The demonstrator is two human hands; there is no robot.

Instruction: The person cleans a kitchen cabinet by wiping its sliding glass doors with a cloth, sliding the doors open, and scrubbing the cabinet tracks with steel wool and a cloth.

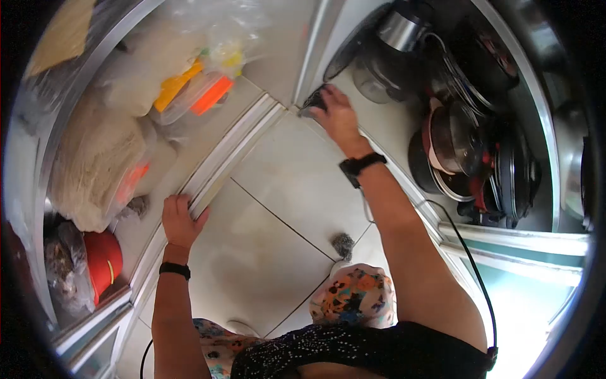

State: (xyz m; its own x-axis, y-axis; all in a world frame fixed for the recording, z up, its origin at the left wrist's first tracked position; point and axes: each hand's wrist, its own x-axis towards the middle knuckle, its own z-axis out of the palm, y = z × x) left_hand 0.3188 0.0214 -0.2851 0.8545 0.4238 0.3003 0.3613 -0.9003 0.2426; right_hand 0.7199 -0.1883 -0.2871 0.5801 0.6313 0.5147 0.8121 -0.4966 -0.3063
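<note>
My right hand (336, 114) reaches into the lower cabinet on the right and is closed on a dark scouring pad (314, 101) pressed on the pale shelf (385, 123) near the cabinet's corner. My left hand (181, 218) rests on the metal sliding rail (218, 170) of the left cabinet, fingers curled over its edge, holding nothing loose. Both wrists wear a black band. A second grey scouring pad (343, 245) lies on the tiled floor (278, 215) between my arms.
The right cabinet holds stacked dark pots, pans and lids (470, 151) and a blender jug (394, 44). The left cabinet holds plastic boxes with orange clips (196, 91), bagged goods (95, 158) and a red lid (104, 259). A black cable (470, 259) hangs by my right arm.
</note>
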